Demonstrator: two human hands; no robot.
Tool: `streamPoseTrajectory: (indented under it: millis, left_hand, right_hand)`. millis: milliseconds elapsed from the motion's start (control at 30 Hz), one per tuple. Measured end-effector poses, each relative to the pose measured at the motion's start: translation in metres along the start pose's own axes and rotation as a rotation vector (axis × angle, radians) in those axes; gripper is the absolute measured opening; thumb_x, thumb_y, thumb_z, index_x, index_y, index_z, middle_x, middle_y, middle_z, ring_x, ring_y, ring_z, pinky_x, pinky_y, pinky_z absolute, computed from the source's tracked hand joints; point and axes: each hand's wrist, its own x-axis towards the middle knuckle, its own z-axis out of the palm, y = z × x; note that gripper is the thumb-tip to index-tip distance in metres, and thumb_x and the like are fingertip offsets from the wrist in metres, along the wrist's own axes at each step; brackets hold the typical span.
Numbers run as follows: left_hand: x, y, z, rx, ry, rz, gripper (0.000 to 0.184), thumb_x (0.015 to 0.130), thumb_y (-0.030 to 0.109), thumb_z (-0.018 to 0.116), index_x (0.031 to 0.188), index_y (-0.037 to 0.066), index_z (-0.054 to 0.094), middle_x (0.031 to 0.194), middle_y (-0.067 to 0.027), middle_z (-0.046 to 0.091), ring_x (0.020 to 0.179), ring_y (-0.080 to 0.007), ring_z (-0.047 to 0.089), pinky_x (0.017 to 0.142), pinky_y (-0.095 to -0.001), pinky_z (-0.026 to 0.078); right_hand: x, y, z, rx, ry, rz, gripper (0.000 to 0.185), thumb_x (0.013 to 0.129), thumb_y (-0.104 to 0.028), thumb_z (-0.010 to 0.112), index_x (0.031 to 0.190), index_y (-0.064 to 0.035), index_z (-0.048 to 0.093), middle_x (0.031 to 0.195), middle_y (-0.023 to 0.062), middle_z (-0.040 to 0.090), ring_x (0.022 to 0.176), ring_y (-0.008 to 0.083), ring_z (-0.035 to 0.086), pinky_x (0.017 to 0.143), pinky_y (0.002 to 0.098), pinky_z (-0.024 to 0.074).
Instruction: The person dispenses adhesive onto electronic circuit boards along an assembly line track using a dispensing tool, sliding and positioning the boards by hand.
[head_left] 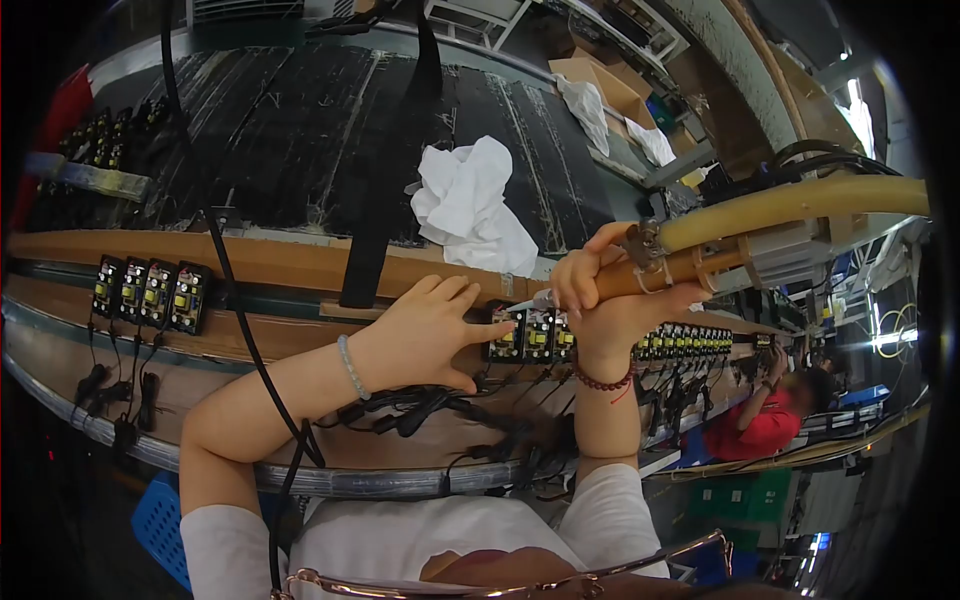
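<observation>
My right hand (pixel 600 300) is wrapped around a dispensing gun (pixel 690 262), a brown barrel with a thick yellow hose clamped to it. Its pale nozzle (pixel 530 303) points left, down at the small circuit boards (pixel 537 338). My left hand (pixel 425 330) has its fingers spread, the index fingertip at the edge of the leftmost board in this group. The boards are black with yellow components and stand in a row. Black cables (pixel 410 408) trail from them toward me, some lying under my left hand.
Several more boards (pixel 150 295) stand at the left. A crumpled white cloth (pixel 475 205) lies on the black surface (pixel 290 140) beyond the ledge. A black cord (pixel 235 290) hangs across the left side. Farther right, a person in a red shirt (pixel 765 425) sits along the line.
</observation>
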Motion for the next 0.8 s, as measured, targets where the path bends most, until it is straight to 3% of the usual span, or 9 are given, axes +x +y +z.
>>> streamPoseTrajectory:
  millis: [100,267,667,800]
  left_hand:
    - [0.003,0.003,-0.006,0.014,-0.095,-0.030,0.072,0.064,0.053,0.070,0.129,0.029,0.049,0.124,-0.0230,0.048,0.118,-0.0351,0.042,0.097,-0.0425,0.033]
    - [0.002,0.001,0.000,0.004,-0.089,-0.043,0.072,0.064,0.054,0.069,0.129,0.029,0.049,0.125,-0.0228,0.048,0.118,-0.0345,0.042,0.098,-0.0422,0.033]
    - [0.001,0.002,-0.004,-0.019,-0.091,-0.030,0.071,0.065,0.052,0.070,0.127,0.026,0.050,0.123,-0.0227,0.049,0.117,-0.0329,0.043,0.098,-0.0409,0.032]
    - [0.001,0.002,-0.005,-0.024,-0.078,-0.027,0.071,0.064,0.052,0.070,0.128,0.026,0.050,0.122,-0.0222,0.050,0.116,-0.0327,0.044,0.097,-0.0407,0.032]
  right_hand:
    - [0.003,0.011,0.004,0.055,0.036,0.019,0.098,0.054,-0.094,0.020,0.083,-0.0054,0.048,0.042,-0.0005,0.032,0.034,0.0115,0.027,0.036,0.0244,0.0263]
    - [0.005,0.014,0.008,0.013,0.114,0.006,0.088,0.056,-0.093,0.026,0.074,-0.0087,0.039,0.042,-0.0003,0.031,0.034,0.0118,0.028,0.036,0.0246,0.0260]
    - [-0.002,0.014,0.008,0.011,-0.015,-0.001,0.088,0.058,-0.093,0.022,0.076,-0.0082,0.041,0.041,0.0001,0.031,0.034,0.0121,0.029,0.037,0.0256,0.0288]
    - [-0.001,0.008,0.011,-0.072,0.100,-0.004,0.090,0.056,-0.093,0.022,0.076,-0.0075,0.042,0.041,-0.0004,0.031,0.034,0.0120,0.029,0.037,0.0258,0.0290]
